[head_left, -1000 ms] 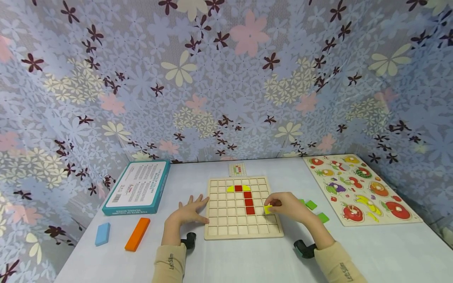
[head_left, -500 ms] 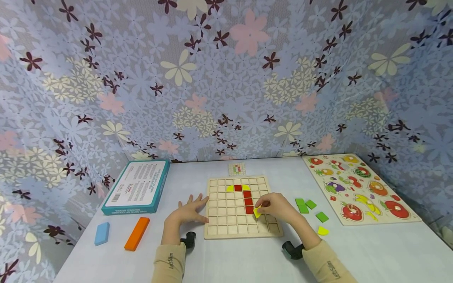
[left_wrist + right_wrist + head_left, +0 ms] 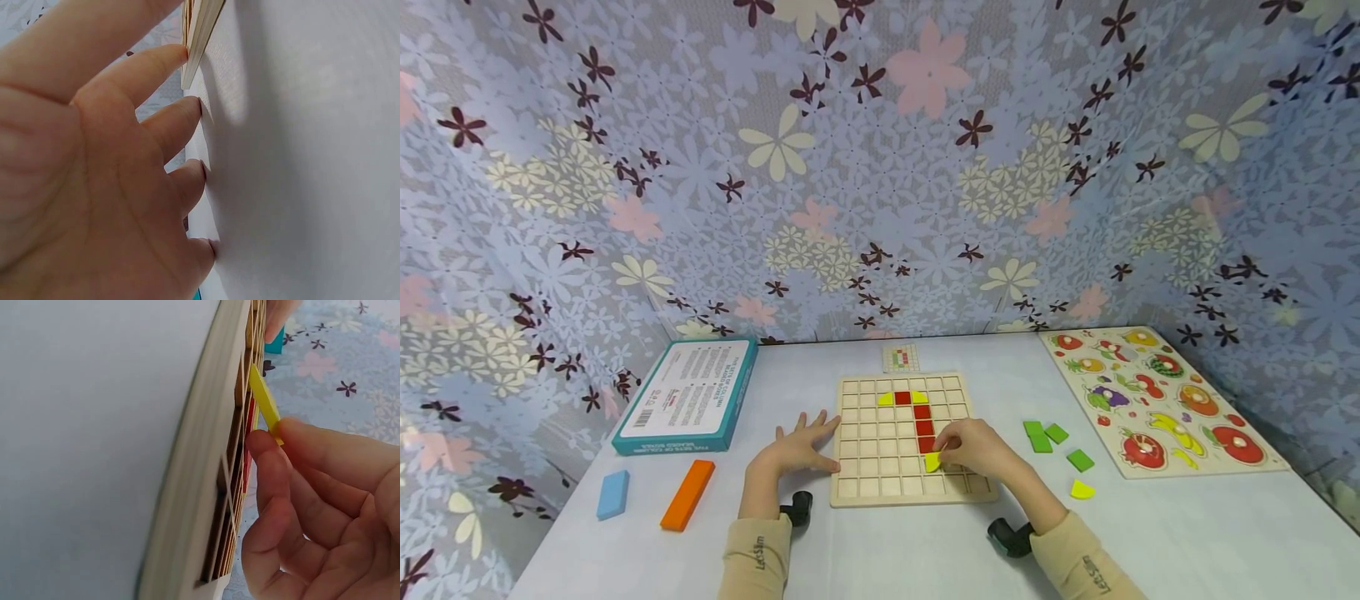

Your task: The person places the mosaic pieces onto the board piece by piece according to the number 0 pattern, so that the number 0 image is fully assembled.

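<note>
A wooden grid board point(image 3: 880, 487) lies in the middle of the table, with red square tiles point(image 3: 923, 427) and two yellow rounded tiles point(image 3: 887, 399) set in its cells. My right hand point(image 3: 973, 450) pinches another yellow tile point(image 3: 932, 462) between thumb and fingers, just below the lowest red square. In the right wrist view that yellow tile point(image 3: 265, 397) is tilted, its far end at the grid. My left hand point(image 3: 796, 450) is spread at the board's left edge; in the left wrist view a fingertip point(image 3: 181, 55) touches the board's side and other fingertips rest on the table.
Several green tiles point(image 3: 1039, 437) and a loose yellow tile point(image 3: 1082, 490) lie right of the board. A small pattern card point(image 3: 901, 358) stands behind it. A fruit puzzle point(image 3: 1165, 400) is far right. At left are a teal box point(image 3: 688, 396), an orange block point(image 3: 688, 496) and a blue block point(image 3: 613, 495).
My right hand has moved left over the board with the yellow tile, from the right-hand cells to the cell below the red column. The left hand stays at the board's edge.
</note>
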Tool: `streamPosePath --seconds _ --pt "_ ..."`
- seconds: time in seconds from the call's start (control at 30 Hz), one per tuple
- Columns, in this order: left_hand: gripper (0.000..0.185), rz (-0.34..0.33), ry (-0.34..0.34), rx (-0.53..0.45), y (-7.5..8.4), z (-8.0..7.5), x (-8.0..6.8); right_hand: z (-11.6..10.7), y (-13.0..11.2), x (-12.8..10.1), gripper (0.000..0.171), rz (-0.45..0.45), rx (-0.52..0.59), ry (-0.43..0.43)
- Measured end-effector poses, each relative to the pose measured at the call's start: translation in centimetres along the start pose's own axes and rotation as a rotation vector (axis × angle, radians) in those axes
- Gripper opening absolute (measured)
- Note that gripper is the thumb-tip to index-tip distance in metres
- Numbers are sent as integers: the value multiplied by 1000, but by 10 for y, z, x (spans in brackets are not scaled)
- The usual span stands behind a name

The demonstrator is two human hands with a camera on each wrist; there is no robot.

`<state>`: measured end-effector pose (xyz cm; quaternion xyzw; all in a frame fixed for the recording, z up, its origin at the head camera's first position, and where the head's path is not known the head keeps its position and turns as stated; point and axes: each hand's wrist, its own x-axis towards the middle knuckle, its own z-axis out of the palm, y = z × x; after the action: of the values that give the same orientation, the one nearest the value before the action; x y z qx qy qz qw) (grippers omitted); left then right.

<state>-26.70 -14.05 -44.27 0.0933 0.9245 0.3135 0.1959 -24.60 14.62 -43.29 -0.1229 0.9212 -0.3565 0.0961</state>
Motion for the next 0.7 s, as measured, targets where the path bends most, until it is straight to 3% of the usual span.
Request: streamPosePath --seconds 0.23,0.7 --pt "85 9 6 -1 -1 1 1 3 3 0 7 -54 -18 -7" --pt "84 9 5 -10 -1 1 1 5 4 2 16 -35 -11 -34"
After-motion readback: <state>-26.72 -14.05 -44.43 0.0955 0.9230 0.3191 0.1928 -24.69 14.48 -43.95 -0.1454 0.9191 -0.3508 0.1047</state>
